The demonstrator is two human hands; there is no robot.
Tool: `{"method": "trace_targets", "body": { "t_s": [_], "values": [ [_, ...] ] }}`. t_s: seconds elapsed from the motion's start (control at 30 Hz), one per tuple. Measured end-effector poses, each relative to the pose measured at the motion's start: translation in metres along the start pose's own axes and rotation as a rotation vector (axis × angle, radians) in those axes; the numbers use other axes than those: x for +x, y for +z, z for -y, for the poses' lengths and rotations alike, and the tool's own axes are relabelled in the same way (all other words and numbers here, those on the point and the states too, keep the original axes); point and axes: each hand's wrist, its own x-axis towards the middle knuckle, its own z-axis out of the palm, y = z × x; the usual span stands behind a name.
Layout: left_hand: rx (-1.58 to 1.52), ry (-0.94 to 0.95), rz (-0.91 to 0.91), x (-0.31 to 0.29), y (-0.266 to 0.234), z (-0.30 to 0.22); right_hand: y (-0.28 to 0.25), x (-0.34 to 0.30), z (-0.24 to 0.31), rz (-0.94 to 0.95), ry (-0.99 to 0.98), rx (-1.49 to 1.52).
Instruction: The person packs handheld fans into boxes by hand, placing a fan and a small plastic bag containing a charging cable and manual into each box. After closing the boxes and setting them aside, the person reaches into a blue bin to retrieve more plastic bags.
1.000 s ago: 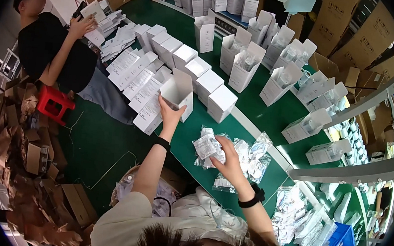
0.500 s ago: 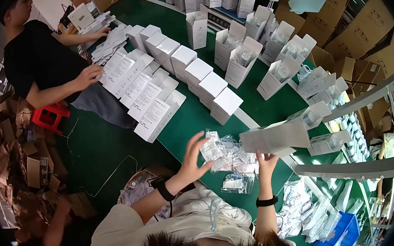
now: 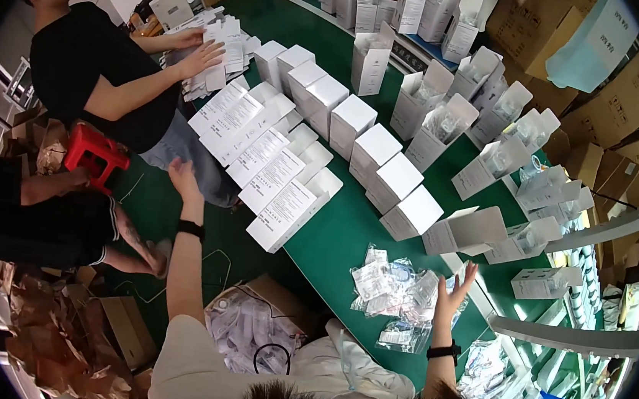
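Observation:
My left hand is stretched out over the floor, left of the green table. Its fingers are apart and nothing is in it. Close to the table's front edge, my right hand is raised with spread fingers, also holding nothing. Clear plastic packets lie in a heap just left of it, with one packet in front. Beyond that hand stands a white box with raised flaps. Nearest my left hand are white printed boxes, laid side by side with their end flaps out.
Closed white boxes form a diagonal row; open filled boxes stand behind. A co-worker in black handles flat white pieces. Another person sits lower left by a red stool. A carton of plastic bags stands beside me.
My right hand has let go of the white box, which now stands on the table. My left hand has left the packets and swung far left. The view has shifted.

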Motion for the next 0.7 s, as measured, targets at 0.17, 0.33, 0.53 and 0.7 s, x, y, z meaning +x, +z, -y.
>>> {"method": "trace_targets", "body": {
  "t_s": [0.17,0.33,0.53,0.7],
  "values": [
    [0.114,-0.157,0.218,0.106,0.041,0.025,0.020,-0.059,0.038,0.307,-0.036,-0.012],
    [0.049,-0.118,0.433,0.193,0.044,0.070,0.125,-0.062,0.092,0.853,-0.096,0.116],
    [0.044,-0.478,0.748,0.212,0.050,0.089,0.226,-0.072,0.110,0.859,0.487,0.554],
    [0.156,-0.484,0.729,0.182,0.056,0.063,0.248,-0.074,0.131,0.706,0.484,0.531]
  ]
}}
